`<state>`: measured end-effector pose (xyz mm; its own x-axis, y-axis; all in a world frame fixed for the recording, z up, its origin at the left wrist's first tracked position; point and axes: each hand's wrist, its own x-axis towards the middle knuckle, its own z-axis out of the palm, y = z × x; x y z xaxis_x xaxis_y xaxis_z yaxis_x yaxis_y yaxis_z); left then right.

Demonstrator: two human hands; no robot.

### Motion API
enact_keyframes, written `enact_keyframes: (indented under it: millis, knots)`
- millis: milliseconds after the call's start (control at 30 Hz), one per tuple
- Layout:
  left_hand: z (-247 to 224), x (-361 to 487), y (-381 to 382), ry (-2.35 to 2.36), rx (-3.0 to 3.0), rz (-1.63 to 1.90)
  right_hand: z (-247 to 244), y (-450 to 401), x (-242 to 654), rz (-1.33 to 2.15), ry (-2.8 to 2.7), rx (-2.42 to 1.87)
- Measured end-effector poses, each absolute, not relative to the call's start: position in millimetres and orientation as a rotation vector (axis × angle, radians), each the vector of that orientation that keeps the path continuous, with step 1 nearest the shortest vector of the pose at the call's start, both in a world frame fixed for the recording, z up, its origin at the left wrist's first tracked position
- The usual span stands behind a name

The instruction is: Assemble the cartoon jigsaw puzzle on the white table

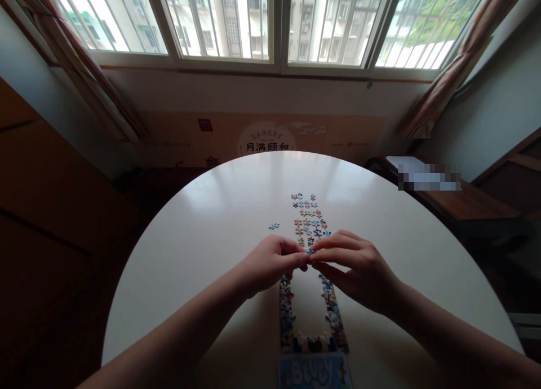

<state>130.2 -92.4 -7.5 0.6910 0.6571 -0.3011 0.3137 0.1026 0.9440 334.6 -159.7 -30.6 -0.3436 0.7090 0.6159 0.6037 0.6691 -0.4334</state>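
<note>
Both hands meet over the middle of a round white table. My left hand pinches a small bluish puzzle piece between thumb and fingers. From the right, the fingertips of my right hand touch the same piece. Below the hands lies a partly joined puzzle frame, with its left, right and near edges showing; its far part is hidden by the hands. Beyond the hands, loose colourful pieces lie in rows. A pale blue piece sits apart to their left.
A blue box or card reading "Bluey" lies at the near side of the white table. Behind the table are a printed carton and barred windows. A wooden bench stands at the right.
</note>
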Motion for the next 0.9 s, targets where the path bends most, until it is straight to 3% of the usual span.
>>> enact_keyframes:
  millis: [167, 400, 600, 900]
  knots:
    - [-12, 129, -90, 0.835, 1.630, 0.306, -25, -159, 341, 0.112, -2.116, -1.011]
    - [-21, 123, -85, 0.907, 2.439, 0.569, -37, -150, 362, 0.220, -2.174, -1.213]
    - [-36, 123, -82, 0.727, 2.693, 0.531, -45, -144, 358, 0.272, -2.305, -1.168]
    - [-50, 124, -79, 0.847, 2.848, 0.406, -50, -140, 358, 0.252, -2.345, -1.157]
